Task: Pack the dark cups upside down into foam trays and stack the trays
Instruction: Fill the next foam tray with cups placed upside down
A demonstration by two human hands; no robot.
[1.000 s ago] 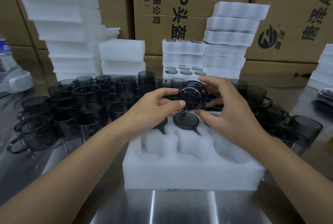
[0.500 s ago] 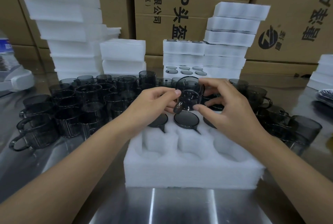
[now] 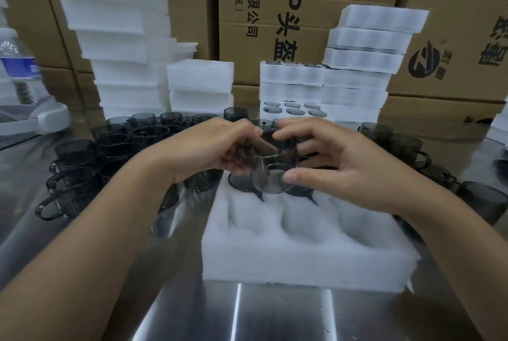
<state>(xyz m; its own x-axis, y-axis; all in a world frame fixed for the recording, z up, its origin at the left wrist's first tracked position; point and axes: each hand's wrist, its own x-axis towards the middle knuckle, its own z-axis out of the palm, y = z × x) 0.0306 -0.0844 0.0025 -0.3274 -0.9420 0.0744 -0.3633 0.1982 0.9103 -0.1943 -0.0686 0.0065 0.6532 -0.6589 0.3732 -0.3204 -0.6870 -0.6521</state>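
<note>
The shiny metal surface (image 3: 275,316) carries a white foam tray (image 3: 308,261) near its front. Loose dark cups (image 3: 82,159) crowd the surface left of the tray, with more cups (image 3: 406,145) on the right. Stacks of foam trays (image 3: 118,46) stand along the back.

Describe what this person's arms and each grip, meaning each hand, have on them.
The left grip and right grip are ungloved hands with no rings. Neither wrist shows a watch or band. The left forearm and right forearm are uncovered to the frame edge, with no sleeve in view. The visible nails look short and unpainted.
</note>
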